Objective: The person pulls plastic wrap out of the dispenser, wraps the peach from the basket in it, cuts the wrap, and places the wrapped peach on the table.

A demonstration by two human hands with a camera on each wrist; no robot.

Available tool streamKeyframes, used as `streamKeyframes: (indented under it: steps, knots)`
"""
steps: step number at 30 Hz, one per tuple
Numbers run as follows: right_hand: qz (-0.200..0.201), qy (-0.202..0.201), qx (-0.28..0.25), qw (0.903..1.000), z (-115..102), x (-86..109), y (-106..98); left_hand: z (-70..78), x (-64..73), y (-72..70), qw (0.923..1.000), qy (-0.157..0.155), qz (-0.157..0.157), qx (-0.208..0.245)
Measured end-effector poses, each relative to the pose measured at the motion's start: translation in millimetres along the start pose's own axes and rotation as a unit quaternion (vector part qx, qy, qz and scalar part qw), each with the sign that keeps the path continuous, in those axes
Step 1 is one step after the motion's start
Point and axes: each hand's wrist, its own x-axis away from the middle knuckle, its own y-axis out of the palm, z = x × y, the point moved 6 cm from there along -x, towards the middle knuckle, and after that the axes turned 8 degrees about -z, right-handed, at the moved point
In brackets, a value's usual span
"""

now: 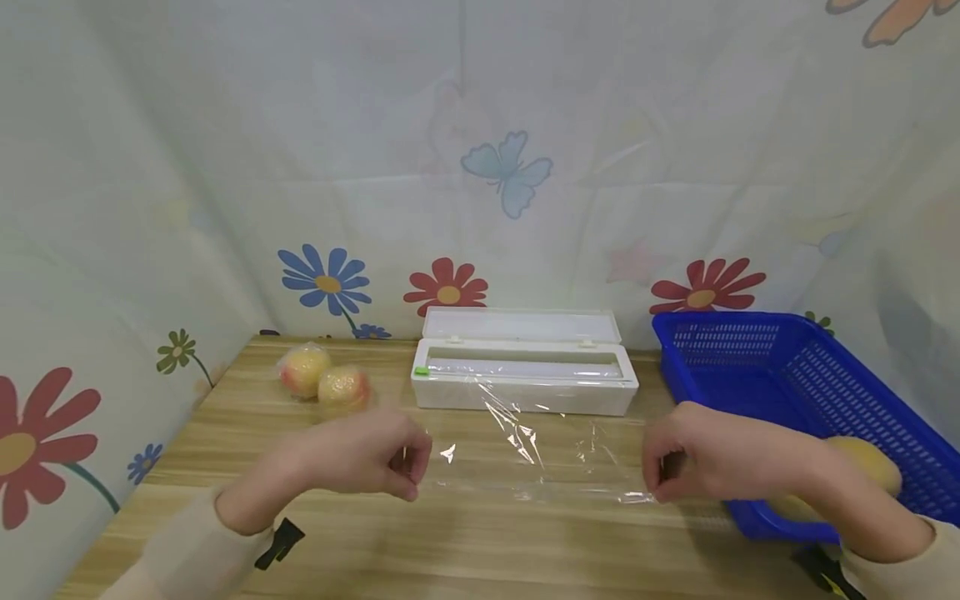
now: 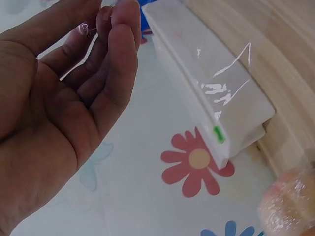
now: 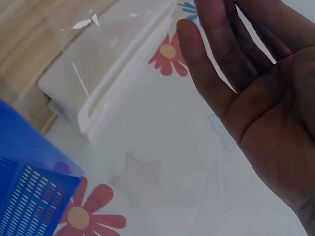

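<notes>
A clear sheet of plastic wrap point(image 1: 525, 454) stretches between both hands above the table. My left hand point(image 1: 367, 454) pinches its near left corner between thumb and fingers. At the near right corner, my right hand point(image 1: 720, 454) pinches it the same way. The sheet runs back to a white wrap dispenser box point(image 1: 525, 396), whose lid point(image 1: 521, 325) stands raised. Inside the box lies a pale roll point(image 1: 525, 367), and a green slider point(image 1: 422, 371) sits at its left end. Both wrist views show the palms, with the box beyond the fingers.
Two yellow-red round fruits stand at the back left: one fruit point(image 1: 305, 371) in shiny wrap, another fruit point(image 1: 343, 388) beside it. A blue plastic basket point(image 1: 678, 367) on the right holds yellow fruit point(image 1: 866, 467), partly hidden by my right arm. A flowered cloth point(image 1: 360, 150) hangs behind the wooden table point(image 1: 420, 558).
</notes>
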Motion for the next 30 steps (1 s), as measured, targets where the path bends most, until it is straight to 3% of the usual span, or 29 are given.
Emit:
streamKeyframes:
  steps: [3, 9, 17, 26, 30]
  knots:
    - [-0.021, 0.011, 0.007, 0.9997, 4, -1.6, 15, 0.0, -3.4, 11.4, 0.9998, 0.005, -0.02, 0.006]
    - [-0.065, -0.014, 0.02, 0.9976, 8, -8.2, 45, -0.5, -11.5, 37.6, 0.9977, 0.009, -0.063, -0.021]
    - [-0.072, -0.062, 0.11, 0.9894, 5, -15.2, 76, -1.1, -19.6, 68.8, 0.9907, 0.007, -0.103, -0.088]
    - [-0.107, -0.046, 0.147, 0.9823, 9, -22.5, 102, -1.8, -24.8, 97.2, 0.9841, -0.026, -0.14, -0.106]
    - [-0.122, -0.023, 0.146, 0.9814, 11, -24.1, 111, 0.2, -25.7, 104.5, 0.9806, -0.016, -0.141, -0.136]
